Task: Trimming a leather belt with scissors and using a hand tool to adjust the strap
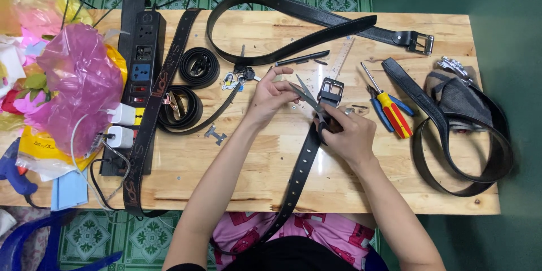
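Mid-tabletop, your right hand [351, 135] gripped scissors [309, 100] against the black belt [302, 166] near its buckle [331, 91], left hand [272, 94] pinching by the blade tips.

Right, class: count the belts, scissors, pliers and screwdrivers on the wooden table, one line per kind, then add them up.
Belts: 6
Scissors: 1
Pliers: 1
Screwdriver: 1
Total: 9
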